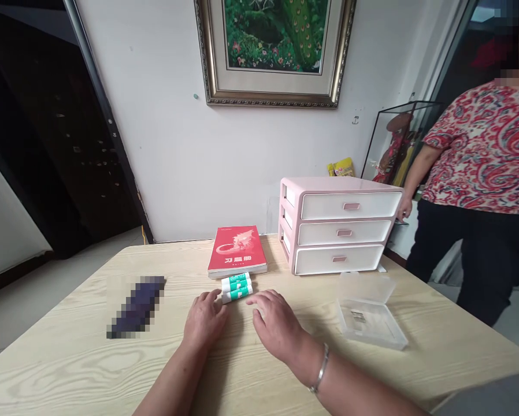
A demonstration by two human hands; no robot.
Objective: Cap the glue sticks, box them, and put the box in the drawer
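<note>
The head view shows a pale wooden tabletop (69,364) whose back edge meets the wall (177,167), while its left and right edges slant outward toward the viewer. Three white-and-green tubes (237,287) lie side by side near the middle of the back edge, just in front of a red book (238,249). A pink-and-white drawer unit (341,234) stands at the back right corner, its three drawers pushed in. In front of it, nearer the right edge, a clear plastic case (372,332) lies with its lid (370,287) tilted up, holding something too small to tell. A dark, pixelated object (136,309) lies toward the left edge. A broad stretch of wood separates it from the left hand (205,319), and a narrower one runs between the right hand (277,323) and the case. Beyond the right edge stands a person in a patterned top (489,150). Both hands are loosely spread with curved fingers, grasping nothing. The left fingertips are at the left ends of the tubes and the right fingertips just beside the right ends; whether either touches them, I cannot tell. A bracelet (320,368) circles the right wrist.
</note>
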